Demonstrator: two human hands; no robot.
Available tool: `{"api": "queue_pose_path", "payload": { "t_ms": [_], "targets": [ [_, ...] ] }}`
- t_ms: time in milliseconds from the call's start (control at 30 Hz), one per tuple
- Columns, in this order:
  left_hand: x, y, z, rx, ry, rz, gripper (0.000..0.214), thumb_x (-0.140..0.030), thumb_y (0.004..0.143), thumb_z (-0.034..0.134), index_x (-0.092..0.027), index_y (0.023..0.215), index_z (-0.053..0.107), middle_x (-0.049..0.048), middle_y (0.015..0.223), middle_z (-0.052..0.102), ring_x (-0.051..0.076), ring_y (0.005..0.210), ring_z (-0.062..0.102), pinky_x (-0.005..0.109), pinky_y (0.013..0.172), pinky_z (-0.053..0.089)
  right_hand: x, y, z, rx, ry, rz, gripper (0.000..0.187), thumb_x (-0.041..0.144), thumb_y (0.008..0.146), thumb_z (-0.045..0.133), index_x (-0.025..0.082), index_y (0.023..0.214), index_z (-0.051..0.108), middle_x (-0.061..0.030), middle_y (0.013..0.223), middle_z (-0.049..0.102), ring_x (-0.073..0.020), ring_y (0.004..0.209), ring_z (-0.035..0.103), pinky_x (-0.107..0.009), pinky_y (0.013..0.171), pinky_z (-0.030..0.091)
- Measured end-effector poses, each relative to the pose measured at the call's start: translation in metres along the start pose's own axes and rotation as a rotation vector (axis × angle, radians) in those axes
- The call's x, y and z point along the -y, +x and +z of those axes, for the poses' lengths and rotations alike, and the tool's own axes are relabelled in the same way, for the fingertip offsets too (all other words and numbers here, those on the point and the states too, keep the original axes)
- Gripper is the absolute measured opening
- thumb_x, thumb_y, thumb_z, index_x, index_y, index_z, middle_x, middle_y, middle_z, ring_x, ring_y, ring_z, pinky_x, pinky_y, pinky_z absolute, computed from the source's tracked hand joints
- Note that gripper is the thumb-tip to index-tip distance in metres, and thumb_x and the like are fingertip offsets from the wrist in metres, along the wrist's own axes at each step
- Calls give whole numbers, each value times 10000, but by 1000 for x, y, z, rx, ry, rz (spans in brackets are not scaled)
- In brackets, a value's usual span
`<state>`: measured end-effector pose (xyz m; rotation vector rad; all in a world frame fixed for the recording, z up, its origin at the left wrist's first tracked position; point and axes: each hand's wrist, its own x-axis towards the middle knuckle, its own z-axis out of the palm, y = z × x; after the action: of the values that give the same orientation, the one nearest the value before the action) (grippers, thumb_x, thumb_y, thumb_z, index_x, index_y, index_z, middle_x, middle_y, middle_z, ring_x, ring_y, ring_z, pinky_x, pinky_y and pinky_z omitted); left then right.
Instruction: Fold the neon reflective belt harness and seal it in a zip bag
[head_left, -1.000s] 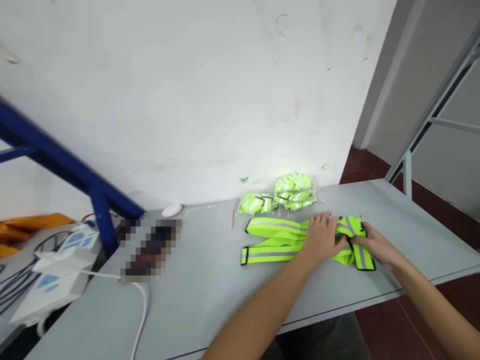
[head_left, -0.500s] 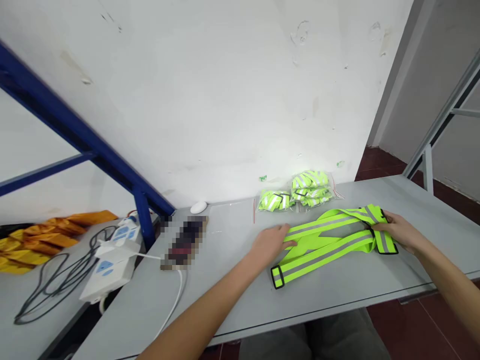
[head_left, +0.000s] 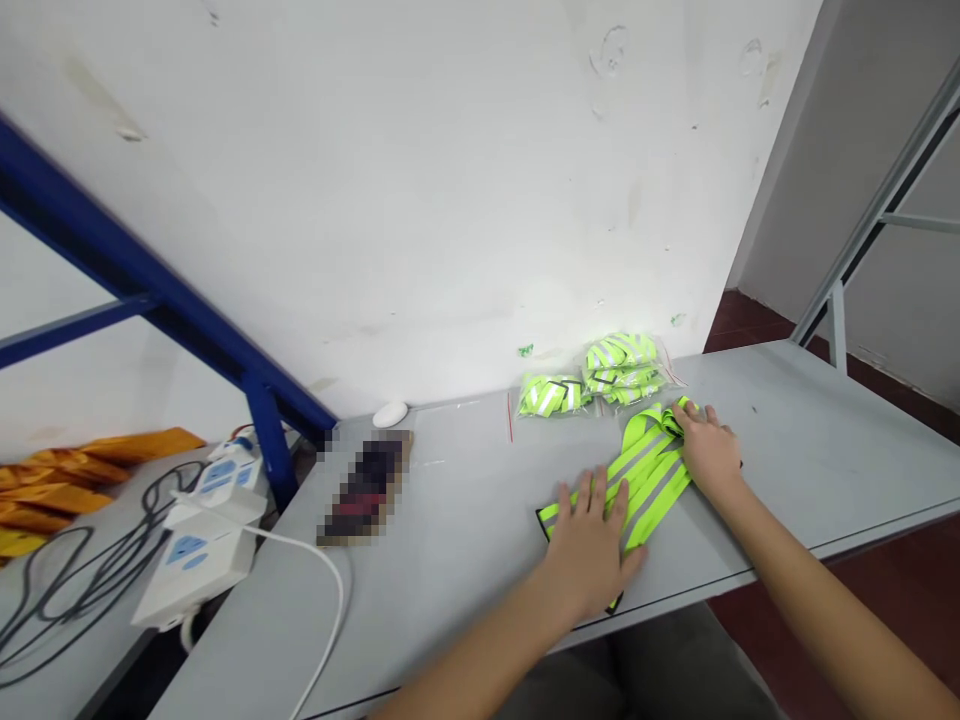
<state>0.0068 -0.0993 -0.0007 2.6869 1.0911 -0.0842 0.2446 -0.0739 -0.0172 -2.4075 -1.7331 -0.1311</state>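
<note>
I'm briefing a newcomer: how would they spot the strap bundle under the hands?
Find the grey table against the white wall, then the clear bags near that wall. On their near side, the yellow-green strap bundle lies beneath the left hand and right hand. Unlike the bagged straps, it lies loose.

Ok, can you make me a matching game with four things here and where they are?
Things:
1. Bagged straps
2. Left hand
3. Orange things
4. Right hand

Places:
A. At the far end of the loose straps
B. By the picture's left edge
C. At the foot of the wall
D. Spread over the loose straps' near end

Pairs: 1-C, 2-D, 3-B, 4-A
</note>
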Motion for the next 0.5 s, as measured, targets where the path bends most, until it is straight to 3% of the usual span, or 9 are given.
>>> {"api": "queue_pose_path", "payload": {
  "t_ms": [167,300,400,500],
  "targets": [
    [28,3,-11,97,53,-22,625,-422,941,336,-180,1507,228,147,1574,153,349,1445,153,618,1110,182,5,-1,17,81,37,29,628,191,891,368,59,1494,253,-286,1500,281,-447,1375,278,-678,963,339],
    [50,4,-31,167,130,-88,636,-233,882,405,-176,1497,255,157,1561,181,345,1443,148,619,1114,170,10,-10,25,177,73,7,688,366,904,401,30,1486,252,-315,1503,243,-446,1352,324,-646,917,404],
    [35,7,-38,53,140,-143,658,-199,840,465,-133,1475,308,186,1553,177,360,1448,56,628,1125,90,20,-25,25,137,73,-59,687,418,890,454,14,1437,355,-339,1442,350,-437,1341,349,-607,907,434],
    [2,19,-32,-45,-109,32,628,-371,952,344,-131,1512,191,149,1574,133,295,1457,102,497,1155,192,32,-36,14,171,48,-119,579,389,857,540,69,1339,516,-328,1387,440,-468,1303,390,-609,845,462]
  ]
}}
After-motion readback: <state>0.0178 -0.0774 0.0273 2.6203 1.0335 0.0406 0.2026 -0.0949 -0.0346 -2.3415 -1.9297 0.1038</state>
